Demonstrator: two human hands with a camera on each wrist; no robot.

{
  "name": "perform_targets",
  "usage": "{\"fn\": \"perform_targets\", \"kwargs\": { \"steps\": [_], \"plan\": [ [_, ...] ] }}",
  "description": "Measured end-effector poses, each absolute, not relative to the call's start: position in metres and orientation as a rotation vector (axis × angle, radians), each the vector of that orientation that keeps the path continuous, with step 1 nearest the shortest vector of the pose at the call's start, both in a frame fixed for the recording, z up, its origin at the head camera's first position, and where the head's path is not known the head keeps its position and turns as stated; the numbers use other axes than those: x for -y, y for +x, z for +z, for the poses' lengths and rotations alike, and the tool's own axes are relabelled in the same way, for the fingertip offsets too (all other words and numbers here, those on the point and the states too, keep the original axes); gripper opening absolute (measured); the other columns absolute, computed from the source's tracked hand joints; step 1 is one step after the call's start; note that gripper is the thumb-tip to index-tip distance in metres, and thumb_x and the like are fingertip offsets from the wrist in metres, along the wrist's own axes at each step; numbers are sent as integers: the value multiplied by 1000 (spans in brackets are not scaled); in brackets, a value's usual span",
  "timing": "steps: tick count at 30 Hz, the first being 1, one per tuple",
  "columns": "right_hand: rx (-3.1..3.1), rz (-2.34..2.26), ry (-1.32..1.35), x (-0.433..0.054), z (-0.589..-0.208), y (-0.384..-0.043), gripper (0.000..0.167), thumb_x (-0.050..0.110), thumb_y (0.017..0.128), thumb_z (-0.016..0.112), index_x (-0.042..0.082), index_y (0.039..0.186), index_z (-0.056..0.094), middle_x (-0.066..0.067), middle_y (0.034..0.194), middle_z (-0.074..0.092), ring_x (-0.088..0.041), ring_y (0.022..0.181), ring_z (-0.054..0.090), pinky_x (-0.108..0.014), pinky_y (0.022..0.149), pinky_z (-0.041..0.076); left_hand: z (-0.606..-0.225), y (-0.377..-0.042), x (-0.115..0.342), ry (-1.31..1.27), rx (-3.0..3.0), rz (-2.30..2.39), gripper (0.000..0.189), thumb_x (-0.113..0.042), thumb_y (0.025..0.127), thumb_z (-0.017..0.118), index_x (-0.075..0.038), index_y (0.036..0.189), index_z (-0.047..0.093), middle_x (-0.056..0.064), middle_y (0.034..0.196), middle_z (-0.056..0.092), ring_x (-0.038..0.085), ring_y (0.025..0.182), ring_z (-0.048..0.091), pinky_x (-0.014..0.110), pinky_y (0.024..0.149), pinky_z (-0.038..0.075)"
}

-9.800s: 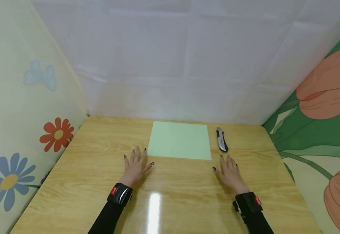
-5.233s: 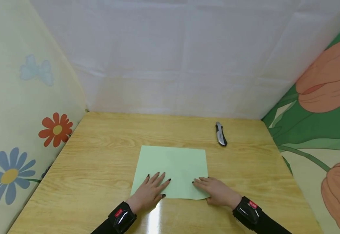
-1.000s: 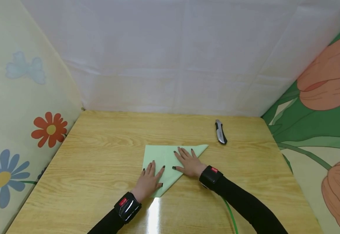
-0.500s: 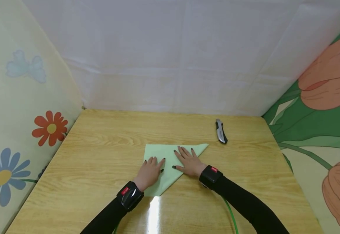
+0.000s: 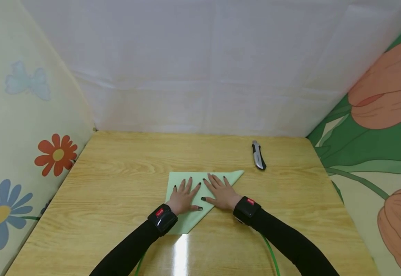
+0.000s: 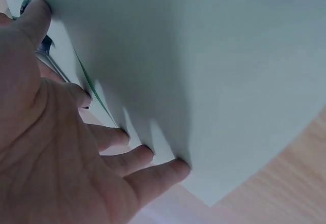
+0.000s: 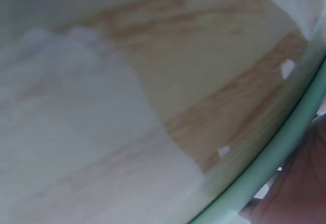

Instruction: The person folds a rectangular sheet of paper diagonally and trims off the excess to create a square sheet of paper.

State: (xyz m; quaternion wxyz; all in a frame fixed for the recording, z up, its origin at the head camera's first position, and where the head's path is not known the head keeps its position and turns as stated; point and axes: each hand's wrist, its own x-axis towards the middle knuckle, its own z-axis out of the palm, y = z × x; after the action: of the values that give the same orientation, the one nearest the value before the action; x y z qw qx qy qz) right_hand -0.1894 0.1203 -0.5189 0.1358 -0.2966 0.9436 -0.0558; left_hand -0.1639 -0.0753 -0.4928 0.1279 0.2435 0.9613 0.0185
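Observation:
A pale green sheet of paper [image 5: 183,223] lies on the table, its lower right side folded over along a slanting edge. The upper right corner narrows to a point beyond my right hand. My left hand [image 5: 181,200] rests on the paper's left part with fingers spread; in the left wrist view its fingertips [image 6: 178,167] touch the sheet. Flat across the folded part lies my right hand [image 5: 222,194], fingers spread and thumb towards the left hand. In the right wrist view the rounded green fold [image 7: 270,165] curves past a small part of that hand.
A grey and black utility knife [image 5: 258,156] lies on the wooden table [image 5: 124,161], behind and right of the paper. A white cloth [image 5: 152,69] hangs behind; flower-printed cloths stand at both sides. A green cable [image 5: 271,253] runs below the right forearm.
The paper came nearer from the back of the table and was folded diagonally. In the last second my left hand slid up the sheet, bunching then spreading its fingers; the right stayed in place.

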Motion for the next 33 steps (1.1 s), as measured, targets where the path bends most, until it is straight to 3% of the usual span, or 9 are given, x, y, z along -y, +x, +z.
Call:
{"fn": "perform_targets", "kwargs": {
  "steps": [11, 22, 33],
  "plan": [
    [-2731, -54, -826, -117, -523, -191, 69, 51, 97, 37, 15, 151, 16, -10, 157, 6, -25, 143, 8, -51, 113, 9, -493, -161, 76, 720, -2797, 8, 79, -54, 83, 61, -12, 145, 36, 15, 152, 24, 43, 134, 26, 58, 99, 36],
    [-2710, -387, -794, -164, -515, -185, 72, 56, 97, 27, 8, 151, 17, -19, 156, 5, -31, 143, 1, -53, 112, -5, -493, -162, 79, 750, -2802, 93, 78, -48, 83, 63, -7, 144, 36, 18, 152, 22, 48, 133, 25, 62, 98, 34],
    [-2725, -363, -682, -184, -523, -182, 67, 45, 99, 38, 11, 151, 15, -19, 156, 1, -32, 143, -1, -55, 112, 0, -497, -163, 81, 779, -2788, 163, 78, -46, 83, 64, -5, 143, 37, 18, 151, 25, 49, 133, 24, 65, 98, 32]
  ]
}}
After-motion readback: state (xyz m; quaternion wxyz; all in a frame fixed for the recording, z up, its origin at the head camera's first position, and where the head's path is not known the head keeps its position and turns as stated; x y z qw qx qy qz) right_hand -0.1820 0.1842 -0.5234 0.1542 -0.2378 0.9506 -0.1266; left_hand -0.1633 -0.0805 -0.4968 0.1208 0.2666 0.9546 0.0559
